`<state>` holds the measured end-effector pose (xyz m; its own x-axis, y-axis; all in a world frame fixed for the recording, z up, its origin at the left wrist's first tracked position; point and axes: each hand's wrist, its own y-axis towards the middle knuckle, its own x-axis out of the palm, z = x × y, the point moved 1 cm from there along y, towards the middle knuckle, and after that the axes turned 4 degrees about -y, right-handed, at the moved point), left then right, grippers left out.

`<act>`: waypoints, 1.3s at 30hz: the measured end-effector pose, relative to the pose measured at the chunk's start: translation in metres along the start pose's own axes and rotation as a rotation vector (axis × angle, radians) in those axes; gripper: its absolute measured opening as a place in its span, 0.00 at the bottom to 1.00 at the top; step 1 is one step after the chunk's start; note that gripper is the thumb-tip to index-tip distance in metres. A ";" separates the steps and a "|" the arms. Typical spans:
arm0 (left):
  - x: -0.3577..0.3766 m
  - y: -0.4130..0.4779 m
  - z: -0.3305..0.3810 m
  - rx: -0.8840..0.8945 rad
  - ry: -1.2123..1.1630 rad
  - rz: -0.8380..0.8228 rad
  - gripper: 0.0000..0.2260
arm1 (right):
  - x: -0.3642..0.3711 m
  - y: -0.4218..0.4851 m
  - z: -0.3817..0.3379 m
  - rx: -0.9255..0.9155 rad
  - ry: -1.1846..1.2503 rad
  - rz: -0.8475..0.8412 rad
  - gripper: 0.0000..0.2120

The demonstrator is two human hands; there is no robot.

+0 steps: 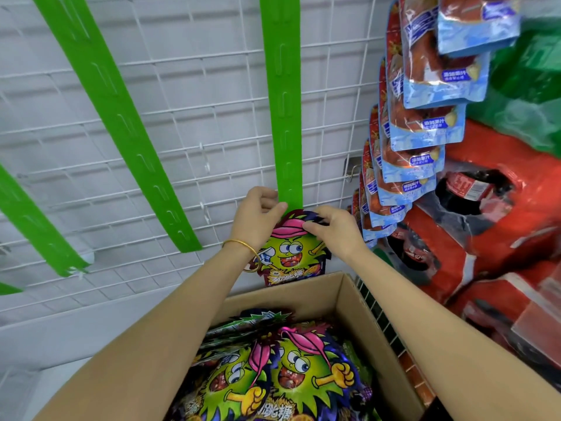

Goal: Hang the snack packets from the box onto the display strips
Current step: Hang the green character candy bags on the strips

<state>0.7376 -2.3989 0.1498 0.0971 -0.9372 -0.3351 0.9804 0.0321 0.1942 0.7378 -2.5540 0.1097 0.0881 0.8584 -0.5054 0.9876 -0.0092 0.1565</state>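
Spare strip: a green strip (115, 117) slants bare across the upper left of the frame, over the white wire grid (194, 86).
Step in hand: hooking one packet onto the lowest tab of the middle strip, by my reading.
Left hand (258, 220): fingers curled tight, thumb and fingers pinching the lower end of the middle strip (282, 101), just left of centre.
Packet (288, 253): upright at centre frame, its top touching the strip's end.
Right hand (337, 229): fingers bent narrow, pinching the packet's top edge.
Next move: probably threading the packet's hang hole over the tab; the hole is hidden by the fingers.
Box (349, 299): lower centre, open, more packets (273, 369) inside.
Blue packets (425, 117): already hung, upper right.
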 end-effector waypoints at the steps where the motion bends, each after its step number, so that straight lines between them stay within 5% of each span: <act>1: 0.001 0.001 0.001 -0.007 0.008 -0.006 0.11 | 0.002 0.000 0.000 0.007 0.001 0.011 0.06; 5: 0.003 0.004 0.004 0.030 0.124 -0.103 0.06 | 0.006 0.001 -0.002 0.049 0.066 0.061 0.06; 8: 0.001 0.005 0.005 0.028 0.187 -0.165 0.17 | 0.006 0.001 -0.002 0.049 0.050 0.096 0.09; 12: -0.002 0.006 0.008 -0.059 0.142 -0.201 0.16 | 0.005 0.001 -0.007 -0.004 -0.064 0.175 0.13; 23: 0.001 0.005 0.005 -0.122 0.052 -0.201 0.11 | 0.013 -0.008 0.000 0.000 -0.269 0.166 0.18; 33: -0.005 0.006 0.002 -0.076 0.140 -0.237 0.17 | 0.009 -0.009 -0.011 -0.039 -0.146 0.231 0.14; 39: -0.001 0.005 0.006 -0.101 0.024 -0.224 0.10 | 0.012 -0.009 -0.013 -0.034 -0.188 0.217 0.14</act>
<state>0.7414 -2.3997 0.1568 -0.1214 -0.9166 -0.3810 0.9900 -0.1394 0.0200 0.7280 -2.5370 0.1133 0.3220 0.7280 -0.6052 0.9386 -0.1621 0.3045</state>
